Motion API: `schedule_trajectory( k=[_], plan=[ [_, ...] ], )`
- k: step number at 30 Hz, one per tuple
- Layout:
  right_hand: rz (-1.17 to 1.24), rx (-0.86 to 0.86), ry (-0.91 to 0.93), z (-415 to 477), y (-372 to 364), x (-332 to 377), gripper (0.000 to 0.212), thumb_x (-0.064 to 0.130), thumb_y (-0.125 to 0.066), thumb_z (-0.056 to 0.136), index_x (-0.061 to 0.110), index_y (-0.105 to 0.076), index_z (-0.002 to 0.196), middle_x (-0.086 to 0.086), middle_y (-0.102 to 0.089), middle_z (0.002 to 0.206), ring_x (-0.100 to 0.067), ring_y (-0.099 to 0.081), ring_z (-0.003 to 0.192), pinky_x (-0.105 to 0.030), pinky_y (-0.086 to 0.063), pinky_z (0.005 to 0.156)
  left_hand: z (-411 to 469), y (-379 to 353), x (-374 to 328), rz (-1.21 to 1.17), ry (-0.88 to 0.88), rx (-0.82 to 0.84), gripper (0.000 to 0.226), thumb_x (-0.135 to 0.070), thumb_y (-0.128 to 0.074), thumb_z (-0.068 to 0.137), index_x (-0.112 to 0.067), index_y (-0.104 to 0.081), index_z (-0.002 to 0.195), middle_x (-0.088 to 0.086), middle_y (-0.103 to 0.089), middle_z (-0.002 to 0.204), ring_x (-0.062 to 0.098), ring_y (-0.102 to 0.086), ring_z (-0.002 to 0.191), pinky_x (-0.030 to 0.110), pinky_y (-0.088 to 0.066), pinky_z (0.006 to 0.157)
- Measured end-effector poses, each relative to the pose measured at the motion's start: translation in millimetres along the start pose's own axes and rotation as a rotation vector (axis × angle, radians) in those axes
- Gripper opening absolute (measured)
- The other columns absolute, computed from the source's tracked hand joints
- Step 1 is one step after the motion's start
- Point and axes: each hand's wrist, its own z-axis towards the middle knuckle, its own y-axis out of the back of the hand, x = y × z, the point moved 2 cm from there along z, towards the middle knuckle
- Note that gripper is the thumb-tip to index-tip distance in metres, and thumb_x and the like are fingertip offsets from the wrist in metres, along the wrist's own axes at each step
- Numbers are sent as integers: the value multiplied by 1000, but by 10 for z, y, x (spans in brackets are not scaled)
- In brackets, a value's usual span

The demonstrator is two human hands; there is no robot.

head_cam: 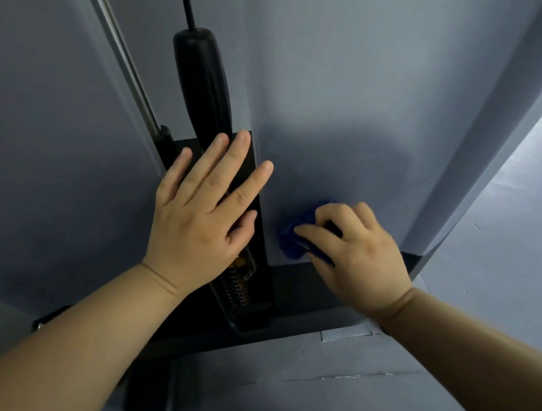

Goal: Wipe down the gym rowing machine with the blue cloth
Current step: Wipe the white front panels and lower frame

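My left hand (200,214) lies flat, fingers spread, on the black plate (261,251) — at its four o'clock my right hand (354,253) clutches the blue cloth (293,242), seemingly pressed on the rowing machine (368,91).

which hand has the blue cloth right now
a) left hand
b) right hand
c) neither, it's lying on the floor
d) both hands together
b: the right hand has its fingers curled round the bunched blue cloth against the grey panel, while the left hand lies flat with straight fingers on the black part of the machine and holds nothing.
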Motion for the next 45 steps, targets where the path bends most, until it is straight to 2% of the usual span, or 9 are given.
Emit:
schedule_trajectory(
  k=[5,8,12,20,28,32,37,42,45],
  plan=[
    [-30,214,18,-428,-243,-148,36,13,-84,72,17,-73,106,-1,-50,108,-23,-45,85,-33,-50,55,98,-1,-42,0,-22,-3,66,-27,-66,90,-21,-35,148,12,-26,154,22,-13,151,45,-12,121],
    [-19,42,-34,-209,48,-177,23,15,-73,83,14,-72,106,-5,-55,105,-29,-50,84,-39,-52,63,158,-39,-130,-17,-35,11,67,-28,-66,89,-22,-35,148,12,-25,155,24,-12,150,46,-8,122],
    [-13,-201,-143,39,488,-445,23,17,-72,83,9,-70,105,-4,-48,108,-32,-48,89,-28,-38,83,207,-132,-215,-38,-31,15,64,-25,-64,89,-22,-37,147,11,-24,155,21,0,152,48,-4,121],
    [-96,178,-134,-745,75,-696,33,7,-89,66,14,-76,95,-5,-61,96,-29,-53,80,-37,-56,56,375,-181,-393,-40,-59,-52,56,-18,-65,86,-22,-49,140,11,-31,153,25,-14,150,48,-1,121],
    [-51,-215,-284,-248,721,-852,27,15,-68,85,7,-71,112,-3,-43,117,-29,-44,102,-14,-28,98,457,-285,-565,0,-26,-44,58,-18,-63,83,-24,-53,140,10,-27,156,19,-3,152,55,12,116],
    [-57,-96,-188,-544,383,-811,25,10,-65,86,10,-74,110,-3,-48,117,-28,-48,101,-26,-40,96,453,-277,-576,20,-23,-13,62,-17,-64,82,-24,-51,142,11,-25,157,20,-2,152,56,13,115],
    [-66,160,-190,-926,149,-793,34,8,-82,73,14,-74,106,-6,-62,108,-26,-53,96,-38,-61,69,444,-252,-580,43,-42,2,63,-20,-62,84,-25,-46,145,11,-24,158,22,-3,152,57,12,115],
    [56,-150,-348,-294,603,-770,51,7,-77,73,14,-53,117,-10,-58,102,-27,-50,92,-31,-48,78,452,-253,-592,41,-38,-4,65,-20,-62,83,-25,-44,145,11,-23,158,21,-2,152,56,14,115],
    [-5,-134,-353,-251,637,-747,51,7,-82,71,9,-61,118,-11,-61,103,-26,-50,94,-31,-48,76,440,-242,-581,40,-43,14,65,-19,-63,82,-24,-46,145,10,-23,158,22,-2,152,56,14,115]
  ],
)
